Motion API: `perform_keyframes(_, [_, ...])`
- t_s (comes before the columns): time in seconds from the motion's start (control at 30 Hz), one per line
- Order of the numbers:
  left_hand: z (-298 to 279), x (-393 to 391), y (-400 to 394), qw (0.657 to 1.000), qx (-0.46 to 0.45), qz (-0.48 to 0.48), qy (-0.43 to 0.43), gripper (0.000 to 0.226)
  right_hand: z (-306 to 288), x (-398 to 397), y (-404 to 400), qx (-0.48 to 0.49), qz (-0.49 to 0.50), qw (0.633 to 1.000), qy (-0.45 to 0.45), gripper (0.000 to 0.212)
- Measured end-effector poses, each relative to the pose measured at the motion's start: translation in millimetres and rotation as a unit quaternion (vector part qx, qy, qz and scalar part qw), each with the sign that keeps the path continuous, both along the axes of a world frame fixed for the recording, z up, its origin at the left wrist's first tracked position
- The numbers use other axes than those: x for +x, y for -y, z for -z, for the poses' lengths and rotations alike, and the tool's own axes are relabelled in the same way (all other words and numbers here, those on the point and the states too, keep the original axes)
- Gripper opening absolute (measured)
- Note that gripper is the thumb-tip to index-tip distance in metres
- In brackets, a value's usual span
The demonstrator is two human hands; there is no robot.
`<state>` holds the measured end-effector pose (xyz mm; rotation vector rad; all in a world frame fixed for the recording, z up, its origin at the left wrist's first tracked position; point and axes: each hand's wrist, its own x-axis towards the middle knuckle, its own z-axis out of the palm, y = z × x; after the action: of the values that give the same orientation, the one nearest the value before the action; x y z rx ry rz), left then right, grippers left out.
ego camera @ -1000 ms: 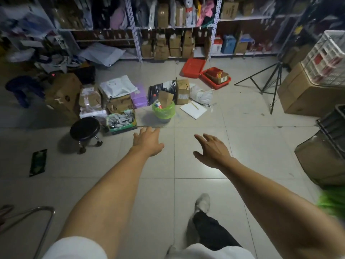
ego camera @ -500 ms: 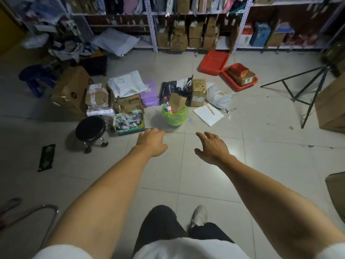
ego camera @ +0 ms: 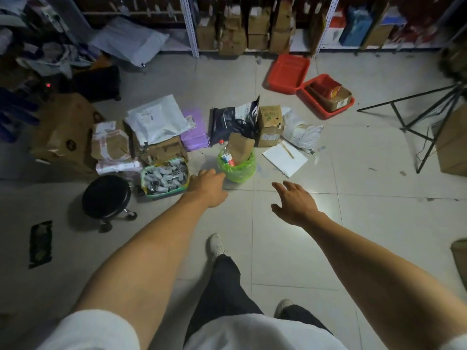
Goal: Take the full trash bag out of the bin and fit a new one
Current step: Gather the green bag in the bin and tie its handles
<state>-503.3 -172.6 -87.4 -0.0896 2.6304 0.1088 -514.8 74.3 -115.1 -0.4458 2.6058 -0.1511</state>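
A small bin lined with a bright green trash bag (ego camera: pixel 240 169) stands on the tiled floor ahead of me. A plastic bottle (ego camera: pixel 226 156) and a piece of brown cardboard (ego camera: pixel 240 147) stick out of its top. My left hand (ego camera: pixel 208 186) reaches forward, its fingertips just left of the bag, holding nothing. Stretched out to the lower right of the bin, my right hand (ego camera: pixel 294 200) has its fingers spread and is empty. Both hands are apart from the bag.
Cardboard boxes (ego camera: pixel 269 125) and parcels crowd behind and left of the bin. A green basket of small items (ego camera: pixel 165 179) and a black stool (ego camera: pixel 106 197) sit to the left. White paper (ego camera: pixel 284 159), red trays (ego camera: pixel 289 73) and tripod legs (ego camera: pixel 427 114) lie to the right. Shelving lines the back.
I have stepped closer to the bin, which now appears larger and nearer. Both hands have come closer to the green bag, the left almost beside it.
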Motion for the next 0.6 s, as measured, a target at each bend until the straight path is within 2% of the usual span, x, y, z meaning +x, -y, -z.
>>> perform_keyframes(0.17, [19.6,-68.8,50.0,0.999,0.0,0.038,0.016,0.053,11.6,-55.2,45.5,0.007,0.021,1.0,0.011,0.07])
perform_keyframes(0.37, [58.1,-125.2,75.5,0.999,0.012,0.027,0.021,0.052,47.9,-114.2,73.6,0.014,0.022,0.999,0.032,0.069])
perform_keyframes(0.6, [150.2,-194.9,83.5,0.999,0.026,-0.016,0.044,0.053,137.0,-197.3,81.6,0.015,0.016,0.998,0.055,0.069])
